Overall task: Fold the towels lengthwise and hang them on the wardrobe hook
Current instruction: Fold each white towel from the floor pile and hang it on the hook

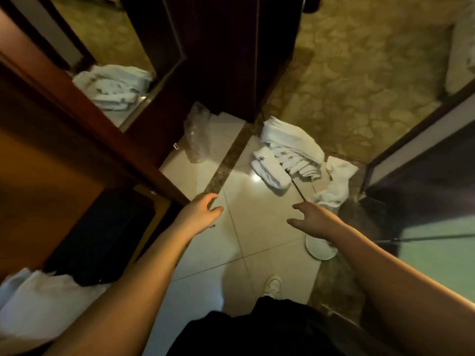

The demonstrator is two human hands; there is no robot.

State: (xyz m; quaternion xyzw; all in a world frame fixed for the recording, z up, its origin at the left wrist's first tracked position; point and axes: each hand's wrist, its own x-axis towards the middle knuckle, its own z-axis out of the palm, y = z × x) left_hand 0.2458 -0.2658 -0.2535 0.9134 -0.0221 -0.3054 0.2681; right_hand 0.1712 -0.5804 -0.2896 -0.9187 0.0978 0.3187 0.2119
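Tiled floor (pixel 257 217): towels (pixel 288 152) beyond empty hands.

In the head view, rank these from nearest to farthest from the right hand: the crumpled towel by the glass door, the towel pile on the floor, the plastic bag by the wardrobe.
From the right hand:
1. Crumpled towel, just beyond the fingers, by the glass door.
2. Towel pile, farther ahead at the carpet edge.
3. Plastic bag, across the tiles to the left, against the wardrobe.
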